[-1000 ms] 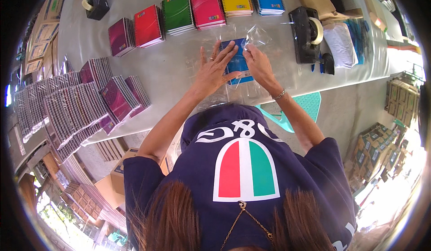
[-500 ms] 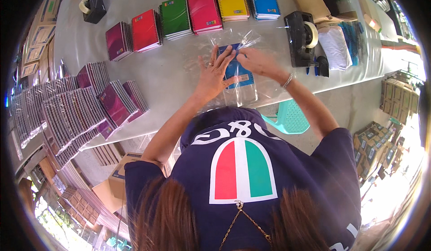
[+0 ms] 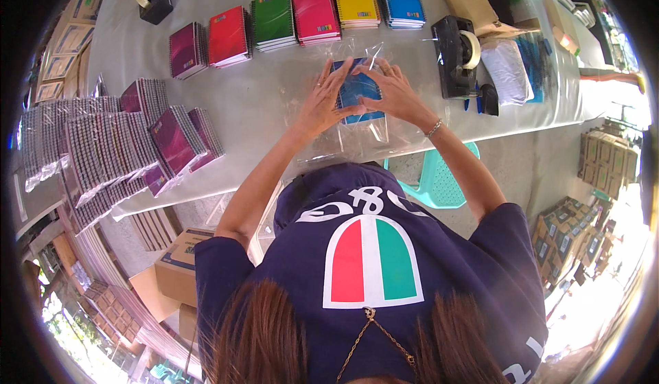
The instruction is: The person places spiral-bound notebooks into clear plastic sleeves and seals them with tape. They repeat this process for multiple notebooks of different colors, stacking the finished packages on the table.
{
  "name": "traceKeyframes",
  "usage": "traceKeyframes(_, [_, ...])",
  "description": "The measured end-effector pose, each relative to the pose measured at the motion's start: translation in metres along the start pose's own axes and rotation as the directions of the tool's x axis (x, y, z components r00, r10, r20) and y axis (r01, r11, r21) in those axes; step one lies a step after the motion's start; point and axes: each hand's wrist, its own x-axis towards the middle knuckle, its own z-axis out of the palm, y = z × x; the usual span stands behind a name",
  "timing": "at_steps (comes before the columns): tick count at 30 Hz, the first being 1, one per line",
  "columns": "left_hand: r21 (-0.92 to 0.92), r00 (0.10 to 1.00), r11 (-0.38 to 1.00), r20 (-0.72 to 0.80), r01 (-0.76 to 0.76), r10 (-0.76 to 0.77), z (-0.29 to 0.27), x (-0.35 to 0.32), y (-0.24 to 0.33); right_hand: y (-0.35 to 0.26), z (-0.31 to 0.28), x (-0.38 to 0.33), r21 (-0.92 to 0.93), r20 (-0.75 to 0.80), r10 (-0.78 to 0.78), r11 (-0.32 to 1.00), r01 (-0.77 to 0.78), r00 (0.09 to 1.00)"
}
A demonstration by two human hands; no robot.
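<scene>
A blue notebook (image 3: pixel 353 90) lies on clear plastic film (image 3: pixel 336 137) at the middle of the table. My left hand (image 3: pixel 325 106) rests over its left side, fingers stretched toward the far edge and thumb pointing inward. Over the right side is my right hand (image 3: pixel 397 97), its fingers spread and bent toward the top corner, thumb near the left one. Both hands press on the notebook and film; neither is wrapped round anything. Parts of the cover are hidden beneath the fingers.
Stacks of spiral notebooks stand in a row behind, among them a green stack (image 3: pixel 273 24) and a yellow stack (image 3: pixel 355 3). Film-wrapped purple notebooks (image 3: pixel 110 144) pile up at left. A black tape dispenser (image 3: pixel 453 58) stands right, another tape dispenser (image 3: pixel 156 1) far left. A turquoise stool (image 3: pixel 443 178) is below the table edge.
My right hand has opened from a curled, pinching shape and now spreads over the notebook's right side. The left hand stays nearly in place. The pale label on the cover is now covered.
</scene>
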Motion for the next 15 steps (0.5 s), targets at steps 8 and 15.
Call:
traceKeyframes(8, [0.042, 0.976, 0.980, -0.106, 0.194, -0.189, -0.011, -0.008, -0.003, -0.018, 0.004, 0.011, -0.090, 0.057, 0.101, 0.991, -0.095, 0.993])
traceKeyframes(15, [0.285, 0.943, 0.899, -0.127, 0.332, -0.308, -0.012, -0.013, 0.000, -0.023, -0.001, 0.011, -0.095, 0.035, 0.112, 0.990, -0.108, 0.993])
